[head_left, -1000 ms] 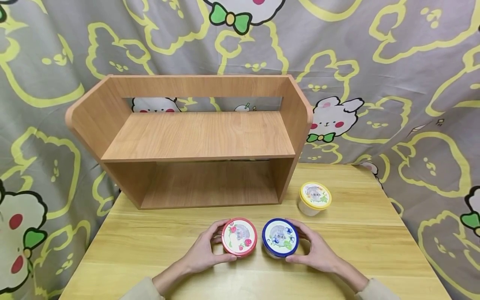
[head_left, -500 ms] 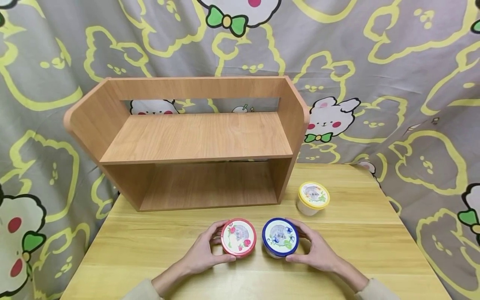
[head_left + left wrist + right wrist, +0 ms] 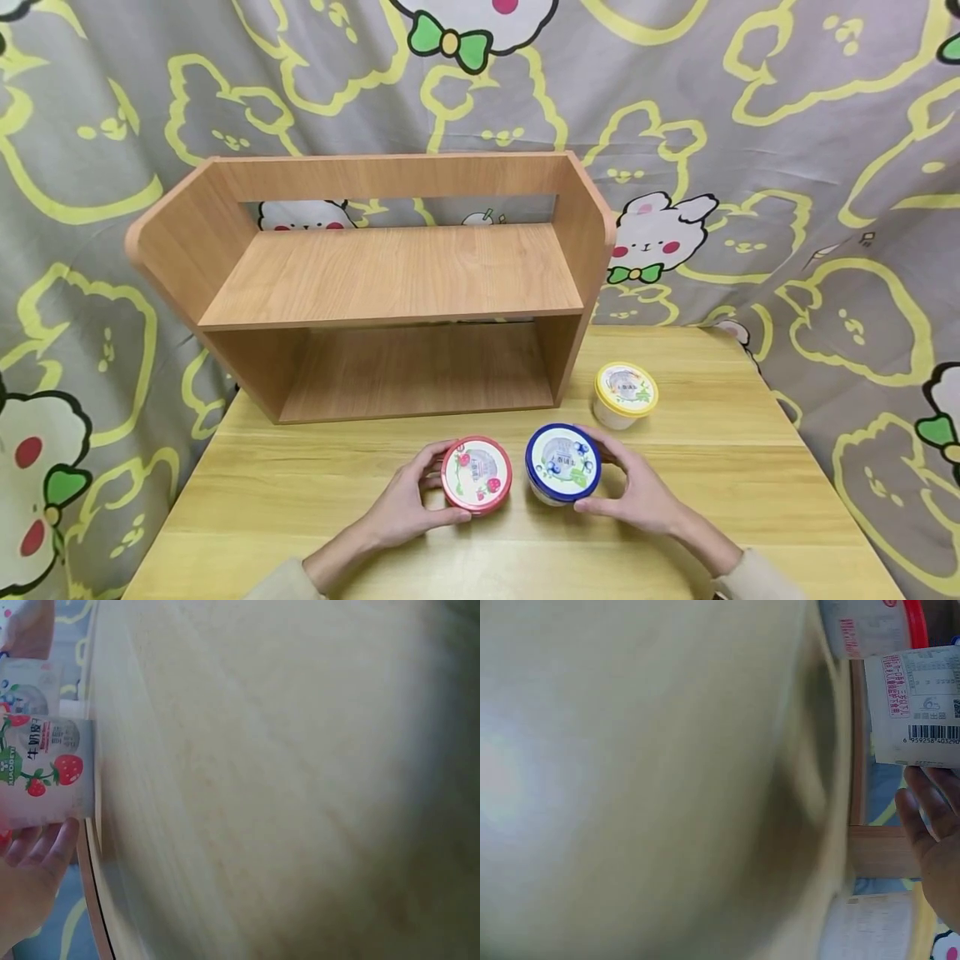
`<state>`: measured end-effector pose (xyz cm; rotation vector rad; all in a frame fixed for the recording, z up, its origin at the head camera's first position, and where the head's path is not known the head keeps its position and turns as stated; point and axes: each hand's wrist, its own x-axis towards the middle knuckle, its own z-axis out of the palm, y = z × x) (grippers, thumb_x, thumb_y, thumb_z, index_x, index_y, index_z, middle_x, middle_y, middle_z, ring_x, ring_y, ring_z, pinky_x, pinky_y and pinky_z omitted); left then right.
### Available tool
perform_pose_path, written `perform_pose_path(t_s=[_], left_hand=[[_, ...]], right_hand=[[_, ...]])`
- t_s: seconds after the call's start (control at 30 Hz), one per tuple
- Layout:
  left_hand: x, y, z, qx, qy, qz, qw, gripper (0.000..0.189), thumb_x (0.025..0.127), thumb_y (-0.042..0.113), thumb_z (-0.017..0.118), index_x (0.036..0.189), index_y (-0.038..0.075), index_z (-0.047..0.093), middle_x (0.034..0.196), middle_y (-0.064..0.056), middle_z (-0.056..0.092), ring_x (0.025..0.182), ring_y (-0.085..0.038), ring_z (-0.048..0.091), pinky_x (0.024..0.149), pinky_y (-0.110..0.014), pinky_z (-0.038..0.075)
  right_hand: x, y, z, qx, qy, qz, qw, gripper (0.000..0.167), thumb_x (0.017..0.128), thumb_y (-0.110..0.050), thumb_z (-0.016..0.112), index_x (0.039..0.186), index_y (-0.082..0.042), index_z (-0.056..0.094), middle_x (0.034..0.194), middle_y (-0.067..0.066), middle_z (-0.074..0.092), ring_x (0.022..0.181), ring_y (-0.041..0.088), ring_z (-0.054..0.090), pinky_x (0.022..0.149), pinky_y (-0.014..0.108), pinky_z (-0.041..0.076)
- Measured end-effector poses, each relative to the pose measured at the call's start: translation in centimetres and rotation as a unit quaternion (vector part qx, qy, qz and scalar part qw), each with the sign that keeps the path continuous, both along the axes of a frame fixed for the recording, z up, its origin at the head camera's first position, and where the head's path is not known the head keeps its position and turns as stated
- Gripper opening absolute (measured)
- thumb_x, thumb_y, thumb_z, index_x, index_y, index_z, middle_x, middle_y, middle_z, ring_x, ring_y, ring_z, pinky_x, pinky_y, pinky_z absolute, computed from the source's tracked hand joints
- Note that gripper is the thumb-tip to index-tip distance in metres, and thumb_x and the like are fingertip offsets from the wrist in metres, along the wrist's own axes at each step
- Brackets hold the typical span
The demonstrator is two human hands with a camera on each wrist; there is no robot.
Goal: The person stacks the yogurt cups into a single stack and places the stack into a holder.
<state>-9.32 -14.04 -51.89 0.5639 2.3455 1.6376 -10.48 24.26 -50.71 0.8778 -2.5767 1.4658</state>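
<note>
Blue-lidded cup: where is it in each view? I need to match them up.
Head: blue-lidded cup low, just right of center, held by the right hand.
Left wrist: blue-lidded cup at the left edge, high, partly behind the red-lidded cup.
Right wrist: blue-lidded cup at the right edge, upper half.
Shared landmark: the red-lidded cup, beside it in all three.

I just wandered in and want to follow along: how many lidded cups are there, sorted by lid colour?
Red-lidded strawberry cup, gripped by the left hand: 1
Blue-lidded blueberry cup, gripped by the right hand: 1
Yellow-lidded cup, standing on the wooden table: 1
Total: 3 cups
</note>
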Motion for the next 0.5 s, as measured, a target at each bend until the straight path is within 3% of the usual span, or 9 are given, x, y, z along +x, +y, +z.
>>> perform_pose_path(t_s=[0.17,0.5], left_hand=[[0.0,0.0,0.0,0.003,-0.001,0.0,1.0,0.091,0.08,0.031,0.094,0.155,0.013,0.044,0.146,-0.014,0.061,0.127,-0.025,0.067,0.11,-0.025,0.056],[0.0,-0.1,0.2,0.004,0.002,0.002,1.0,0.092,0.079,0.03,0.094,0.154,0.011,0.045,0.146,-0.015,0.062,0.128,-0.023,0.066,0.11,-0.024,0.056]], right_hand=[[-0.4,-0.1,1.6,-0.003,0.01,-0.004,0.9999,0.101,0.071,-0.017,0.098,0.156,-0.001,0.045,0.144,0.016,0.066,0.13,-0.002,0.06,0.107,0.018,0.052],[-1.4,-1.1,4.7,-0.027,0.021,0.013,0.9993,0.101,0.07,-0.01,0.097,0.157,-0.008,0.045,0.148,0.015,0.063,0.135,-0.002,0.058,0.11,0.016,0.049]])
